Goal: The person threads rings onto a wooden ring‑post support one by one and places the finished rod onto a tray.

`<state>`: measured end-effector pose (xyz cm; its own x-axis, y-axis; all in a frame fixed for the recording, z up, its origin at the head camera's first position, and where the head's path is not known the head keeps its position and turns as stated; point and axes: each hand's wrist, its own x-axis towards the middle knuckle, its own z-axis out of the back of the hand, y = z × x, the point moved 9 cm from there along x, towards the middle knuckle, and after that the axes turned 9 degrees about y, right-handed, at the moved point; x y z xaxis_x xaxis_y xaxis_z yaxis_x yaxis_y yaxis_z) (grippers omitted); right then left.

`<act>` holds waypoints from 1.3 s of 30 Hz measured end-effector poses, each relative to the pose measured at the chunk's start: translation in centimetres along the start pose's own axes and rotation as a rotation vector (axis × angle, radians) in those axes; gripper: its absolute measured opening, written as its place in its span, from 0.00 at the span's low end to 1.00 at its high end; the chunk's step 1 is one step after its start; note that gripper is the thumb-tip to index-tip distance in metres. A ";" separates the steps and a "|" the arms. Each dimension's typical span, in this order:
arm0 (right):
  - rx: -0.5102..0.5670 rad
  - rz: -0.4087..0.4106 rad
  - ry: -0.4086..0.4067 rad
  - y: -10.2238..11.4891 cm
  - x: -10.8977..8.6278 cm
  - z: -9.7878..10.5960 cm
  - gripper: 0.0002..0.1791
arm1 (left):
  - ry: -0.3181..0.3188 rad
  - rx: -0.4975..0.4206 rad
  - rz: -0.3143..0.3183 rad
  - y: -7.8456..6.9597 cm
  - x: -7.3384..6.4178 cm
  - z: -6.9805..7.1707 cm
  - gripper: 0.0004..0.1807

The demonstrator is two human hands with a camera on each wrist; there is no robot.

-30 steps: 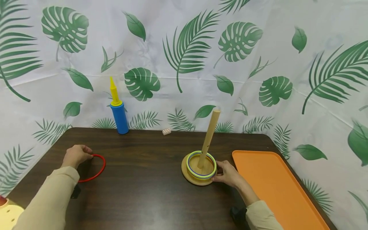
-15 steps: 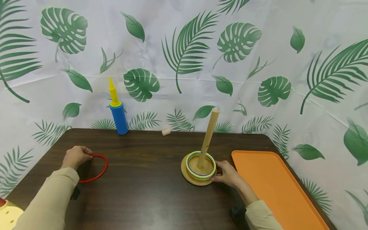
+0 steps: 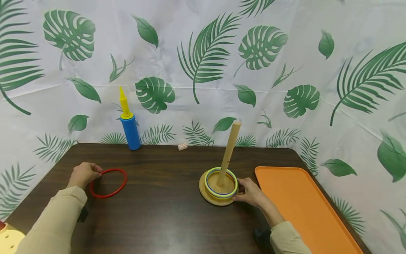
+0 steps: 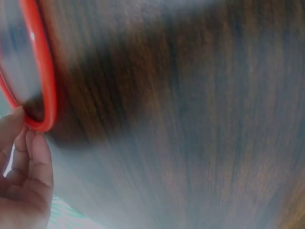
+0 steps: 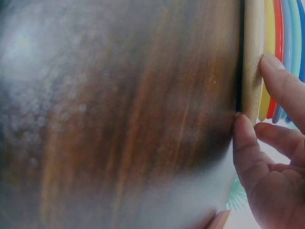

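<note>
My left hand [image 3: 85, 175] pinches a red ring [image 3: 125, 179] by its near-left rim, over the left side of the table. In the left wrist view the thumb and fingertips meet at one end of the ring. Right of centre stands a wooden ring-toss stand, its upright peg [image 3: 230, 151] rising from a round base [image 3: 202, 189]. Several coloured rings [image 3: 221, 196] lie stacked around the peg, the top one yellow-green. My right hand [image 3: 250, 192] grips the base's right edge. The right wrist view shows the thumb on the base [image 5: 253, 57] beside the rings and fingertips at its lower edge.
An orange tray [image 3: 298, 197] lies along the right side of the table [image 3: 158, 204]. At the back stand a blue and yellow hand pump [image 3: 130, 130] and a small pale block [image 3: 182, 146]. A pale yellow holed object [image 3: 11, 240] shows at the lower left. Leaf-patterned cloth hangs behind.
The red ring has swung to the right and away from the left sleeve, so more of its loop shows. The left hand has hardly shifted. My right hand and the stand keep their place.
</note>
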<state>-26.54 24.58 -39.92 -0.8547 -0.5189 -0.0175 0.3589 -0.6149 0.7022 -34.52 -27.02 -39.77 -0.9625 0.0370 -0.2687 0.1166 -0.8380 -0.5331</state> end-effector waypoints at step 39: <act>-0.030 -0.027 -0.007 0.0 -0.1 0.0 0.27 | -0.051 -0.207 -0.168 -8.1 2.3 -0.7 0.14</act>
<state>-26.48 24.62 -39.98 -0.8668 -0.4977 -0.0311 0.3468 -0.6465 0.6796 -37.51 -19.80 -36.63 -0.9831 0.1346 -0.1243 -0.0038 -0.6933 -0.7207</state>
